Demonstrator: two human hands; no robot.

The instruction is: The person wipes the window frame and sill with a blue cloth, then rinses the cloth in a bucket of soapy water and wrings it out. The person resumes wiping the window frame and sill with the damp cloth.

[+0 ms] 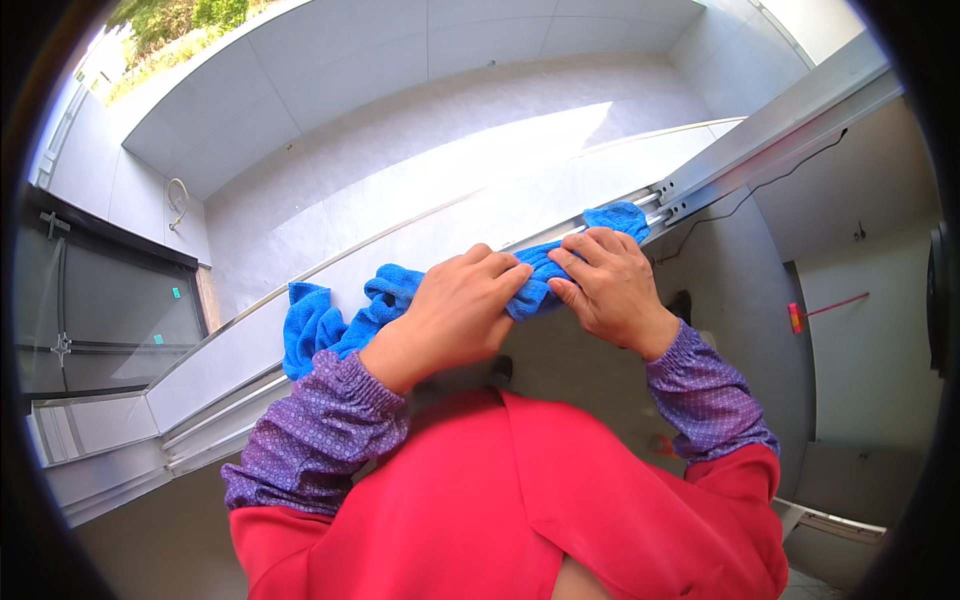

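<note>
A blue cloth point(390, 289), bunched and twisted, lies along the metal window track point(225, 420) in front of me. My left hand point(469, 300) grips the middle of the cloth, its fingers curled over the folds. Close to its right end, my right hand point(607, 285) presses and holds the cloth against the rails. The cloth's left end hangs loosely over the sill beside my left forearm. Just past the right end of the cloth, the rails meet an upright metal frame point(780, 127) with small holes at its foot. Under the cloth, the track is hidden.
Beyond the sill is a tiled balcony floor point(405, 142) with a low wall. At left stands a dark glass panel point(127, 292); a pale hose point(178, 202) hangs near it. A thin black cable point(750, 196) runs by the frame. A red-handled brush point(796, 318) is at right.
</note>
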